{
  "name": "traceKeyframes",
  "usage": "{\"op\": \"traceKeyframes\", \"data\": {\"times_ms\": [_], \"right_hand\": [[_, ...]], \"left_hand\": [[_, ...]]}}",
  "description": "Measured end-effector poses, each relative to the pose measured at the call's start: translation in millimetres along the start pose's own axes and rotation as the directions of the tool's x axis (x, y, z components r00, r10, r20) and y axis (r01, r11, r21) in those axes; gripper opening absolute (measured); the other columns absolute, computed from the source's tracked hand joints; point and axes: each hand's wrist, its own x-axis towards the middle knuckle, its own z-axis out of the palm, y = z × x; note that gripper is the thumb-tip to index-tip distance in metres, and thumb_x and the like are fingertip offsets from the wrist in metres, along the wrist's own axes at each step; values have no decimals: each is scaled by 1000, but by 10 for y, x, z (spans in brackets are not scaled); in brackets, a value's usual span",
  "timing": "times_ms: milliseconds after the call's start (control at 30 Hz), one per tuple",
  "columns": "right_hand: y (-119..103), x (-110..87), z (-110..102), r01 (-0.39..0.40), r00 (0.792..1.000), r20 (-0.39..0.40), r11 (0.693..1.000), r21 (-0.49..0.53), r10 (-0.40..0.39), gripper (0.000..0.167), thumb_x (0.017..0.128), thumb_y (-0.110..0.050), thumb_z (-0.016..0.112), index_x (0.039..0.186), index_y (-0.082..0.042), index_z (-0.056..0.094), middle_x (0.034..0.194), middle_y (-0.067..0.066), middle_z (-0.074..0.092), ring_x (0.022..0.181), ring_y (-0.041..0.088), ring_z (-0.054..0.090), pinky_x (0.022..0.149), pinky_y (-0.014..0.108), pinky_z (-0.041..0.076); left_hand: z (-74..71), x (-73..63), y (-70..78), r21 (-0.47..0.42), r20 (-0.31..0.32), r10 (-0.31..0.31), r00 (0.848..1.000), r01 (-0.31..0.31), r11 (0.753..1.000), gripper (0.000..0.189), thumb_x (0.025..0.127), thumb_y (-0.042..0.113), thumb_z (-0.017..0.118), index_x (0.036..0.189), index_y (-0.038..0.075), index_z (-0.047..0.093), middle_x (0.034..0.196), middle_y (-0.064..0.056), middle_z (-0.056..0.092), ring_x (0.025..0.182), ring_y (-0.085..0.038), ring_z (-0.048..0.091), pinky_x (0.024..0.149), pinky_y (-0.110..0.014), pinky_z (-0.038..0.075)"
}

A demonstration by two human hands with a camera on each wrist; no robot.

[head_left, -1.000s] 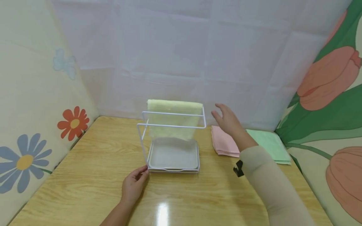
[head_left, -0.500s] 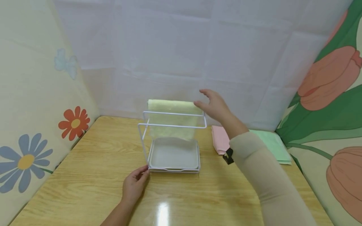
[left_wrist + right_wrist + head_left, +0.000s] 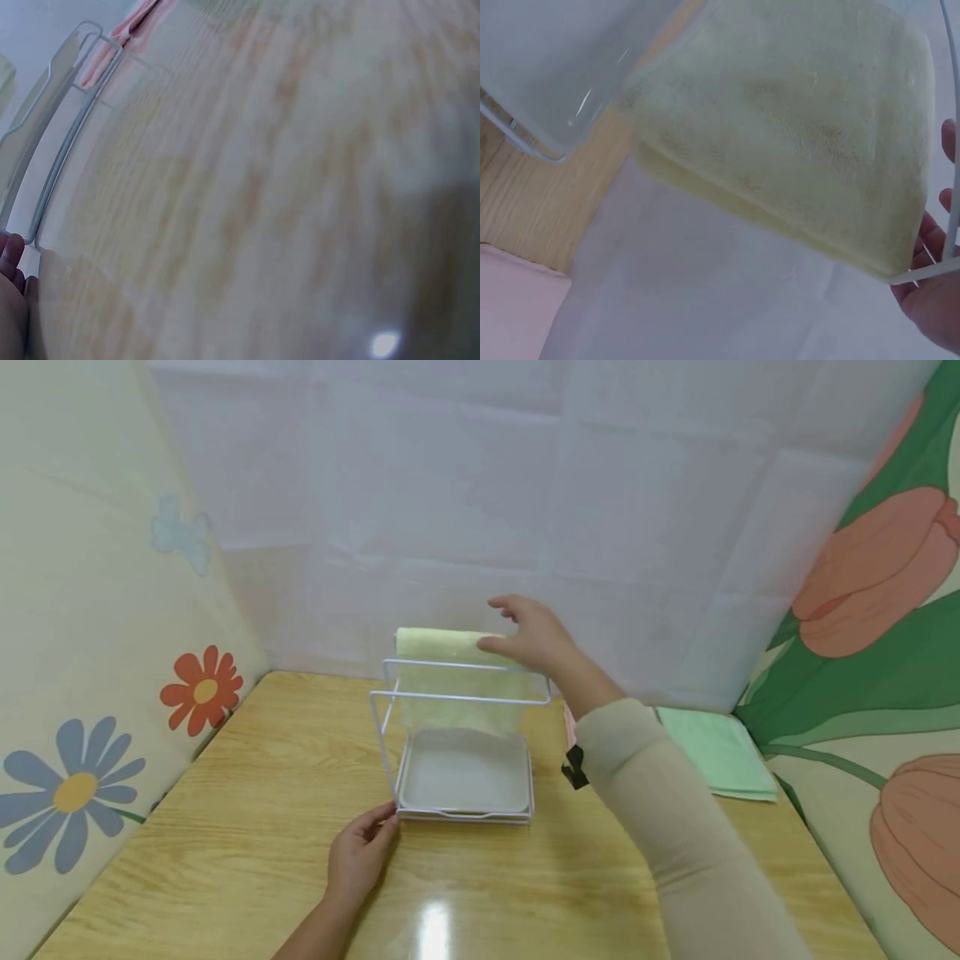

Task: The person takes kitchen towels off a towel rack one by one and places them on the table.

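Observation:
A white wire rack stands on the table with a pale grey tray in its base. Over its rear bar hangs a pale yellow cloth. My left hand holds the rack's front left lower corner between thumb and fingers. At the cloth's right end is my right hand, thumb in front and fingers spread above and behind the bar. In the right wrist view, the fingers show beside the cloth's edge and the wire; firm contact with the cloth is unclear.
A folded green cloth lies at the right of the wooden table. A folded pink cloth lies beside it, mostly hidden by the right arm in the head view. A white sheet hangs behind.
My right hand has moved left from beside the rack to the right end of the yellow cloth. The left hand stays at the rack's corner.

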Motion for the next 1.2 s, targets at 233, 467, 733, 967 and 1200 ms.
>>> {"op": "traceKeyframes", "data": {"times_ms": [233, 467, 733, 967, 1200], "right_hand": [[-83, 82, 82, 12, 1000, 26, 1000, -9, -12, 69, 84, -34, 77, 144, -21, 46, 147, 11, 48, 131, 30, 47, 110, 48, 40], [-147, 125, 140, -8, 998, 61, 1000, 22, 7, 59, 85, -34, 77, 136, -17, 54, 138, 12, 55, 125, 29, 51, 106, 46, 43], [-163, 147, 179, -70, 995, 76, 997, 25, 68, 37, 88, -35, 73, 120, -17, 66, 123, 5, 63, 114, 21, 55, 101, 39, 45], [-165, 143, 173, -83, 994, 70, 996, 15, 82, 29, 91, -33, 70, 112, -13, 70, 113, 3, 68, 104, 19, 59, 97, 37, 48], [-154, 138, 173, -93, 995, 47, 991, 93, 89, 25, 92, -31, 68, 107, -11, 70, 111, 4, 66, 95, 18, 56, 86, 35, 48]], "left_hand": [[16, 0, -28, -17, 2, 7, 1000, -7, 1000, 22, 92, 12, 68, 111, 2, 71, 115, -15, 72, 78, 9, 55, 72, -11, 48], [18, -17, 8, -26, 4, 5, 1000, -5, 1000, 24, 92, 14, 69, 112, 2, 71, 115, -15, 72, 78, 10, 55, 72, -11, 47], [15, -21, 15, -13, 7, 0, 1000, 1, 1000, 23, 92, 15, 69, 112, 3, 71, 115, -14, 72, 78, 9, 55, 71, -11, 47], [29, -3, -9, -17, 12, -10, 1000, 10, 1000, 23, 92, 14, 68, 112, 4, 71, 115, -13, 72, 78, 9, 56, 72, -12, 48], [23, -22, 4, -36, 9, 10, 1000, -10, 999, 24, 92, 15, 69, 111, 2, 71, 114, -15, 72, 78, 9, 56, 71, -11, 48]]}}
